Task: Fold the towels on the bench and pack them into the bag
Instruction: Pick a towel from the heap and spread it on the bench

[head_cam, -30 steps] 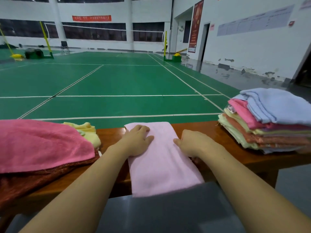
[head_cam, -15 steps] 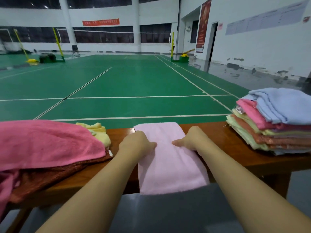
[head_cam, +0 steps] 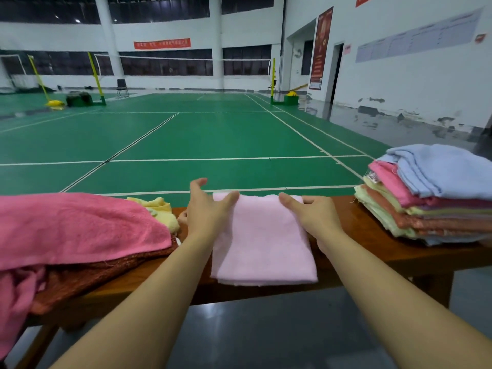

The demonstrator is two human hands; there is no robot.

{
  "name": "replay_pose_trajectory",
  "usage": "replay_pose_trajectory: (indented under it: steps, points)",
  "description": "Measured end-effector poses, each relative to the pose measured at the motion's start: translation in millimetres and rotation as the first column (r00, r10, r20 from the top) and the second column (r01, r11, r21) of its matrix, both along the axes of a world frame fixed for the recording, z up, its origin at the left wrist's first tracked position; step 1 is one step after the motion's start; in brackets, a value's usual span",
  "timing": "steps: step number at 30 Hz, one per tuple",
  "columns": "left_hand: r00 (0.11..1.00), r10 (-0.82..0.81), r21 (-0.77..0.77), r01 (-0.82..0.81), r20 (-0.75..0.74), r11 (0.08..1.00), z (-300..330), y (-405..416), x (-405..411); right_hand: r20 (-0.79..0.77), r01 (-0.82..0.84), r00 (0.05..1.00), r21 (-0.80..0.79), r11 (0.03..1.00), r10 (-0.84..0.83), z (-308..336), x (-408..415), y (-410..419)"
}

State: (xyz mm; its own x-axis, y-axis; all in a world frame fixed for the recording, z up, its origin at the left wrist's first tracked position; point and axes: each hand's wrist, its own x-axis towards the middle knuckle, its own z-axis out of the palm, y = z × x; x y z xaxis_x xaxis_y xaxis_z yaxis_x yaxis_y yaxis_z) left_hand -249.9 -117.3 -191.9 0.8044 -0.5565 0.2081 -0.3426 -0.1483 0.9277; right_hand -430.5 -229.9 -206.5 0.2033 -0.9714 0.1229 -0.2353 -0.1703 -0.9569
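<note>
A folded pale pink towel (head_cam: 262, 241) lies across the wooden bench (head_cam: 372, 251), its near edge overhanging. The left hand (head_cam: 206, 209) and right hand (head_cam: 312, 217) flank its far end (fingers extended, touching the cloth, grasping nothing). Folded towels (head_cam: 431, 195) stack rightward; loose towels (head_cam: 74, 230) heap leftward.

two bare forearms are seen, reaching in from the bottom edge. no sleeves are seen on them. the left hand (head_cam: 206, 211) and right hand (head_cam: 312, 217) are ungloved. nails are kept short and unpainted where they can be made out.
</note>
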Motion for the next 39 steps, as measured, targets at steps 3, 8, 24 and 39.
replay_pose_trajectory:
  steps: [3,8,24,39]
  points:
    - [0.997,-0.064,-0.184,0.071,0.042,0.98,9.4,1.4,-3.7,0.179,0.002,0.984,-0.052,0.999,0.008,14.8,1.1,9.6]
    - [0.958,-0.169,-0.32,0.239,0.232,0.917,20.1,3.9,-2.0,0.209,-0.182,0.948,-0.26,0.948,0.24,25.4,-9.1,14.9]
    - [0.916,-0.337,0.113,0.319,0.218,0.941,14.6,-7.9,-1.4,-0.142,-0.114,0.985,-0.135,0.984,0.094,17.2,-10.5,1.4]
    - [0.762,-0.489,0.779,-0.031,0.424,0.626,0.3,1.6,-46.7,-0.671,-0.614,0.649,-0.184,0.768,0.359,-19.6,-1.3,-1.8]
